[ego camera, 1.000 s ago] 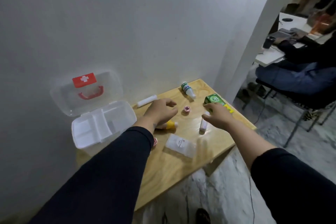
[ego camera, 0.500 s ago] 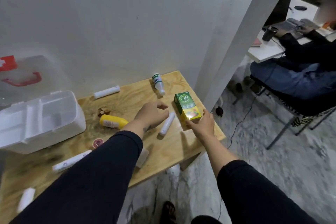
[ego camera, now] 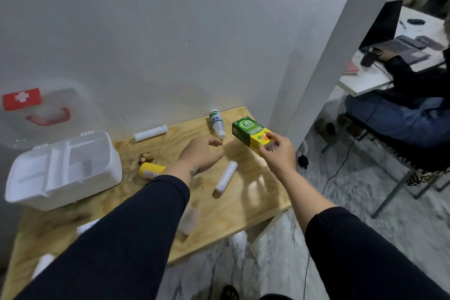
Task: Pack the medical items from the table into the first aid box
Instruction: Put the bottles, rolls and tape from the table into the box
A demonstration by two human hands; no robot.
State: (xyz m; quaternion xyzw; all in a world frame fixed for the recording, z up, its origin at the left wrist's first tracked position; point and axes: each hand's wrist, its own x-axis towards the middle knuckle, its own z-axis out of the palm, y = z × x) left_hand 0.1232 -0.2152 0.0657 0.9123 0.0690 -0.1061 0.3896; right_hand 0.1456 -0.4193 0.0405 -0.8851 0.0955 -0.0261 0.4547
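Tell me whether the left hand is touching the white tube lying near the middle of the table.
Apart. In the head view the left hand hovers open, and bare wood shows between its fingers and the white tube, which lies alone on the table.

dark navy long sleeves pushed up both forearms, bare hands (ego camera: 202, 156), small wrist tattoo

Plywood table (ego camera: 246, 204) bearing open first aid box (ego camera: 63, 170), yellow bottle (ego camera: 149, 170), white tubes (ego camera: 226, 177).

first aid box (ego camera: 102, 168) open, wall (ego camera: 170, 44) behind
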